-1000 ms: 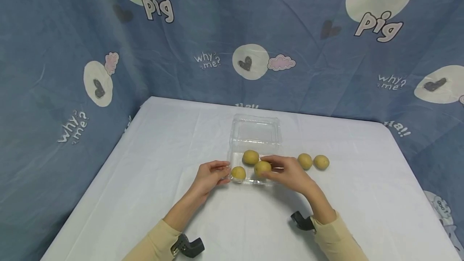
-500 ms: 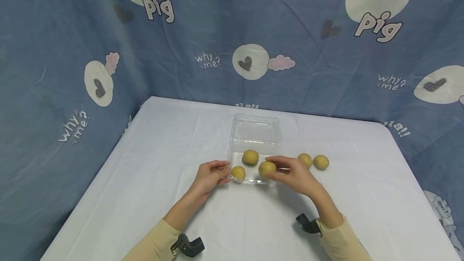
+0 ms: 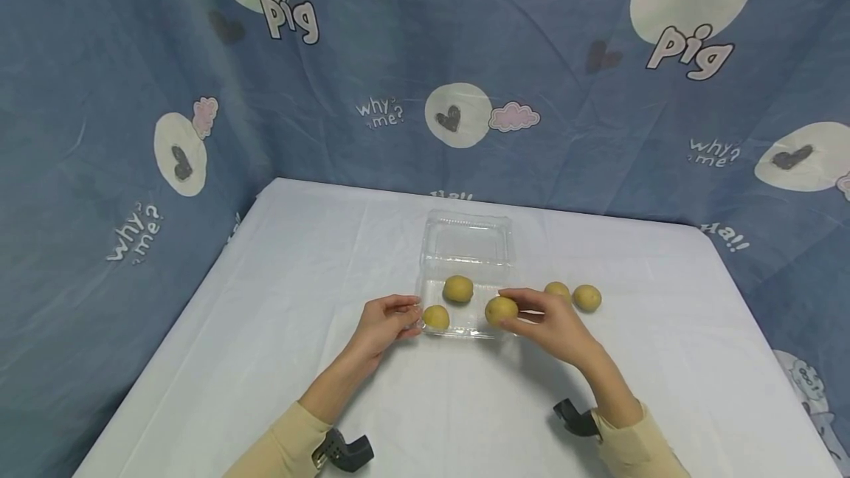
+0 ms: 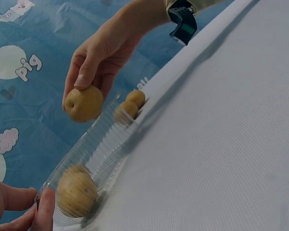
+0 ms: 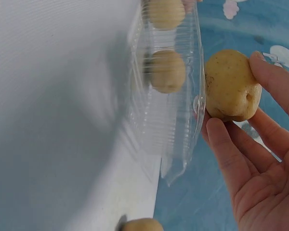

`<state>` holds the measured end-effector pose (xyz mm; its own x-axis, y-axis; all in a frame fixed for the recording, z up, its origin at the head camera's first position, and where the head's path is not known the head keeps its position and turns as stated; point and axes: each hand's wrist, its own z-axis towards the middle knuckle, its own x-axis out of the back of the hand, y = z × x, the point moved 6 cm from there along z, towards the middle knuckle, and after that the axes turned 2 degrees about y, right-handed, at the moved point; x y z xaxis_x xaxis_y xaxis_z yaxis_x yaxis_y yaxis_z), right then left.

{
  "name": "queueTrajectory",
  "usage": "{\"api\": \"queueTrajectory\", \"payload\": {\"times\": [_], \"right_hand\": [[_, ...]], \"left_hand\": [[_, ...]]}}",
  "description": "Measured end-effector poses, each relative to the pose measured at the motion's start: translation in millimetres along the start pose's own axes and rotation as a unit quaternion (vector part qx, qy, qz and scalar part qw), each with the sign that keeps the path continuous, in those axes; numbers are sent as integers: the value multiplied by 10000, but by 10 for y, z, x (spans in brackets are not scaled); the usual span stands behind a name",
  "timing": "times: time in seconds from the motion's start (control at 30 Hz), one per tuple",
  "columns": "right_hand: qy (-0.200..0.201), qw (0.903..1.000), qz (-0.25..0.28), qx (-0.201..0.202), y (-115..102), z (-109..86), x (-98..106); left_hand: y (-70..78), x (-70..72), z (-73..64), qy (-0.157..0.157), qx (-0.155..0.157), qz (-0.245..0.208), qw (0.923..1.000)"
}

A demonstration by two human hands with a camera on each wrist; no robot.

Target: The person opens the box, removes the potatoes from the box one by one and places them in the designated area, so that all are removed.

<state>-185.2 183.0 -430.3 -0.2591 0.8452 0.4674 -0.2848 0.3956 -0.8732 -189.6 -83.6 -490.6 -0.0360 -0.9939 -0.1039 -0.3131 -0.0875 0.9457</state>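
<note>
A clear plastic clamshell container (image 3: 465, 313) stands mid-table with its lid (image 3: 467, 239) laid back. Inside are two potatoes, one at the front left (image 3: 435, 317) and one farther back (image 3: 458, 288). My left hand (image 3: 387, 325) pinches the container's left rim between thumb and fingers, also seen in the left wrist view. My right hand (image 3: 554, 324) grips another potato (image 3: 501, 311) by its fingertips, over the container's right part. In the right wrist view that held potato (image 5: 231, 85) is raised at the level of the rim.
Right of the container, two more potatoes lie side by side on the white cloth, the nearer one (image 3: 557, 289) partly behind my right hand and the other (image 3: 587, 298) in full view. A blue printed curtain (image 3: 372, 43) hangs behind the table.
My right hand has moved rightward with its potato, from the middle of the container to its right side. The left hand keeps its place on the rim.
</note>
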Motion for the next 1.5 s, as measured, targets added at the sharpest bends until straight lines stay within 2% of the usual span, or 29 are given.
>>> {"api": "queueTrajectory", "payload": {"times": [0.6,1.03,1.5], "right_hand": [[190,9998,39,57,-6,-125,96],[369,9992,74,-132,43,-187,177],[489,9988,9,-100,86,-265,280]], "left_hand": [[-25,6,10,25,-9,-10,10000],[-23,7,5,38,8,-40,10000],[-7,-3,0,38,-2,-37,10000]]}}
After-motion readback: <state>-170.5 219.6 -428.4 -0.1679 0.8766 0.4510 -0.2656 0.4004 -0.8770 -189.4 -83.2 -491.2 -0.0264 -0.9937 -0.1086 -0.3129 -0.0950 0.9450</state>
